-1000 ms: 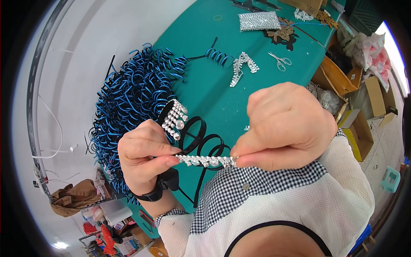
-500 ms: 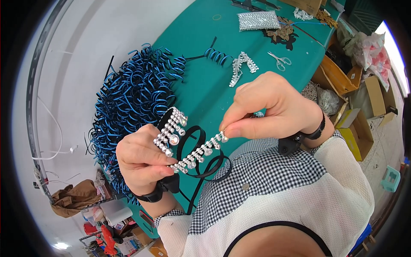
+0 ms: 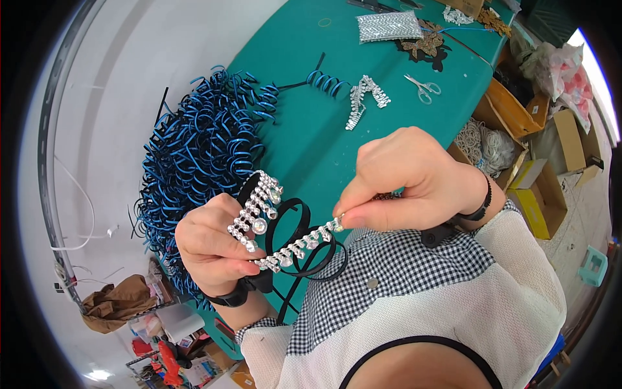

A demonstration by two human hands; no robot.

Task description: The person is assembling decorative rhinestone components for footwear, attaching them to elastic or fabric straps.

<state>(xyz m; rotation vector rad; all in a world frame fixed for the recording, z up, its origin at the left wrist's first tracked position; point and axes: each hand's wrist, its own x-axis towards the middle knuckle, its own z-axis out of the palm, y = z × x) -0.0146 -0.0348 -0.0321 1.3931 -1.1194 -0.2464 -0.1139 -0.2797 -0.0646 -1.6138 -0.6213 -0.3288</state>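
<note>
My left hand [image 3: 210, 236] is closed in a pinch on a silver rhinestone trim [image 3: 299, 249] with hanging crystal drops. Part of the trim curls up above those fingers, lying along a black band. Its other end is pinched between the thumb and forefinger of my right hand [image 3: 405, 181], so a short length runs between both hands. Loops of narrow black strap [image 3: 289, 214] hang behind the trim, in front of my checked top. How the strap sits inside the left fingers is hidden.
A big heap of blue-black spiral strips [image 3: 194, 139] lies left on the green table [image 3: 311, 133]. Farther off are a bent silver trim piece [image 3: 355, 107], small scissors [image 3: 422, 89], a bag of rhinestones [image 3: 389, 27] and ornate appliqués [image 3: 424, 45]. Cardboard boxes [image 3: 534, 201] stand at the right.
My right hand has come down slightly toward me with the trim end. The curled part of the trim has tilted a little. Both hands keep their pinch.
</note>
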